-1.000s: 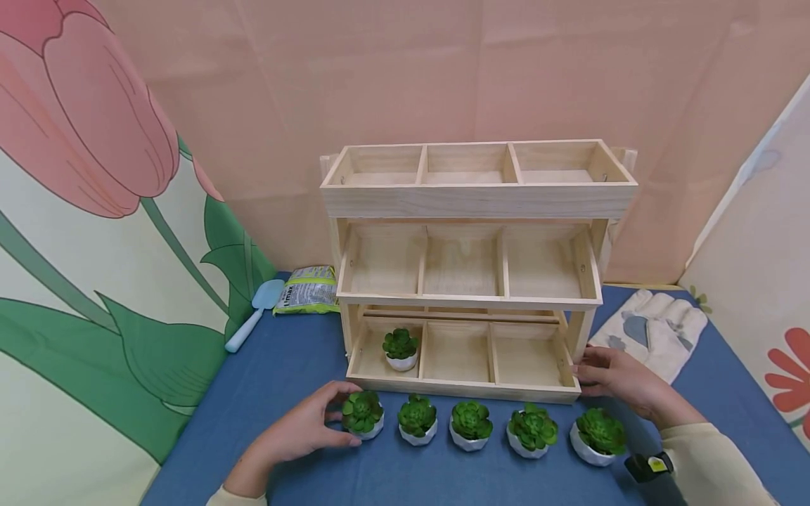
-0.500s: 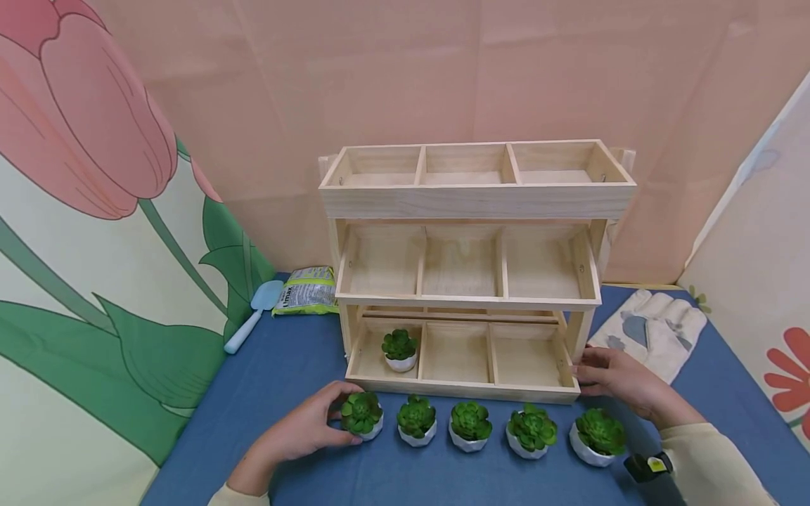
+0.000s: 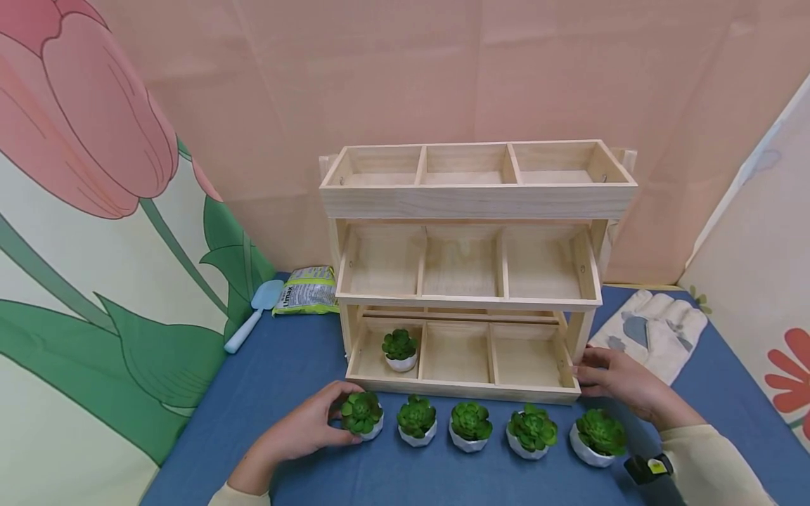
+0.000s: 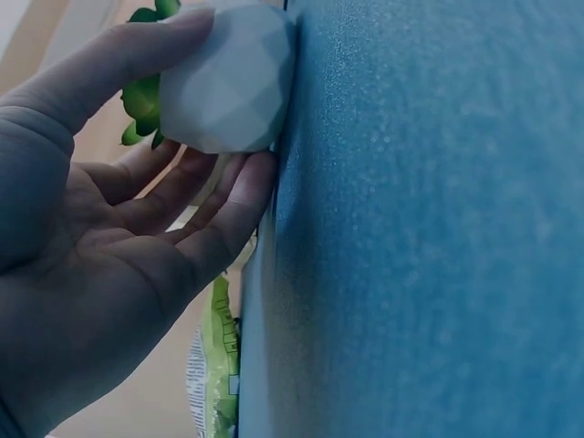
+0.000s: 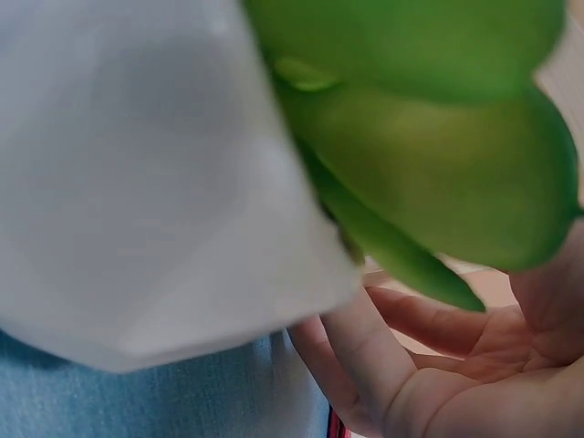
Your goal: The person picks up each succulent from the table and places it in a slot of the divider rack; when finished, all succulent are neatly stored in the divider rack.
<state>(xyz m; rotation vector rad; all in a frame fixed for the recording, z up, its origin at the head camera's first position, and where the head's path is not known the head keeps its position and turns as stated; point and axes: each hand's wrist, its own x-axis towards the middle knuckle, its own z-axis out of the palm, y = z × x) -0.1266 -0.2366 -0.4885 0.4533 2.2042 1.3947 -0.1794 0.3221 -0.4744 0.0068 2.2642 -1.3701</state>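
One succulent (image 3: 400,344) in bottom tray (image 3: 465,389), left grip (image 3: 311,425) holding white pot (image 4: 228,82), right grip (image 3: 621,383) at tray, hold unclear

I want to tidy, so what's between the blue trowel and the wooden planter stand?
A printed green packet lies between the trowel and the planter stand in the head view.

The 2 arms (image 3: 711,464) slant inward, left hand (image 3: 310,422) curved with thumb (image 4: 119,57) opposite fingers (image 4: 233,212), right hand (image 3: 616,383) slightly bent.

Over the last second, the head view's framing is swaying very slightly sideways; no other change is distinctly showing.
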